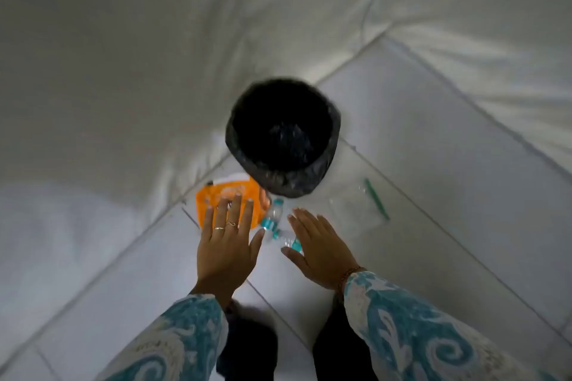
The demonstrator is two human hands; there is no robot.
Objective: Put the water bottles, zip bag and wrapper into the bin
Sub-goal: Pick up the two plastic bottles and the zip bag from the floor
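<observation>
A round bin (280,189) lined with a black bag stands on the white tiled floor in a corner. In front of it lie an orange wrapper (216,195), two small clear water bottles with teal labels, one (274,215) nearer the bin and one (289,240) nearer me, and a clear zip bag (356,210) with a green seal strip to the right. My left hand (227,244) hovers flat over the wrapper, fingers spread, holding nothing. My right hand (315,250) hovers beside the nearer bottle, fingers apart, empty.
White walls meet behind the bin and close off the left and the back. Tiled floor stretches to the right and toward me. My patterned teal sleeves and dark trouser legs fill the bottom of the view.
</observation>
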